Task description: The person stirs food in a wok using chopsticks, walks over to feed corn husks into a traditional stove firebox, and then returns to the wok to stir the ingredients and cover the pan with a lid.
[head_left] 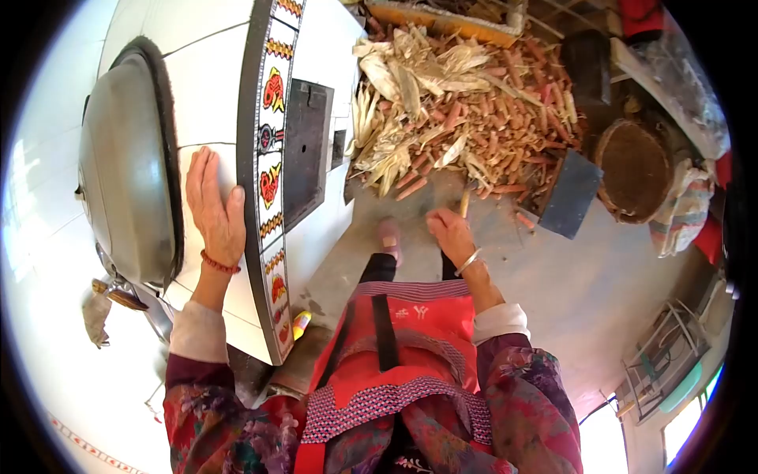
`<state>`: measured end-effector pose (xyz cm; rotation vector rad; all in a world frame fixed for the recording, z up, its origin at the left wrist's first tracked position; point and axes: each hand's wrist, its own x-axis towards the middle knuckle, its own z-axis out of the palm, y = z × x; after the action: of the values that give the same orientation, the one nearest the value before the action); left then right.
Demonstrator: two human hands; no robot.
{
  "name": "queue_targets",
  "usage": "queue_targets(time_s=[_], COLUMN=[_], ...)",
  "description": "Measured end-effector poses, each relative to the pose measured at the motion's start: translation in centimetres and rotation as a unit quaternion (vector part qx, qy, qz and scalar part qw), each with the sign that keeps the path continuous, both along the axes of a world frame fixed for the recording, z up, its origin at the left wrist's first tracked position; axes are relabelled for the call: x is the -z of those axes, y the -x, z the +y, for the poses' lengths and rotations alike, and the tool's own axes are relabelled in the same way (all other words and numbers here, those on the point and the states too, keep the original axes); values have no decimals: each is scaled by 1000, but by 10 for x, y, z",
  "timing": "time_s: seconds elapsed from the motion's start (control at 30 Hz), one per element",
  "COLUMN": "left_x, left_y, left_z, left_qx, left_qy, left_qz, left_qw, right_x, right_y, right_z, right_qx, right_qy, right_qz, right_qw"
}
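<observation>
My left hand (212,213) lies flat with fingers stretched on the white tiled stove top (207,75). Beside its fingers is a large grey metal lid (130,170) covering a wok set in the stove. My right hand (454,237) is curled closed in front of my apron, above the floor. The tip of a short yellowish stick (464,204) pokes out from it; the rest is hidden by the fingers. Beyond that hand lies a heap of corncobs (489,118) with dry corn husks (403,71) on its left side.
The stove's front has a dark metal fire door (308,146) and a decorated tile edge (271,134). A dark blue-grey board (572,193) leans by the cobs, next to a round woven basket (632,170). A metal-framed chair (667,359) stands at the right.
</observation>
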<state>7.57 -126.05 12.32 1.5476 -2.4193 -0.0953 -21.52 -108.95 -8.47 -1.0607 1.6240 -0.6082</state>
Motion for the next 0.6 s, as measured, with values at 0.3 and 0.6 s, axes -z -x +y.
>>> queue_targets(time_s=[0.3,0.6], left_x=[8,-6], left_y=[3,-29], left_z=[0,19], left_qx=[-30,-123], left_qy=[-47,39], left_qz=[-39,-160], left_qw=[998,979], right_x=[44,116], right_y=[-121,-163], right_z=[47,143], right_qx=[39,92], right_qy=[-53,-187], right_qz=[-195,-264], right_qw=[979,942])
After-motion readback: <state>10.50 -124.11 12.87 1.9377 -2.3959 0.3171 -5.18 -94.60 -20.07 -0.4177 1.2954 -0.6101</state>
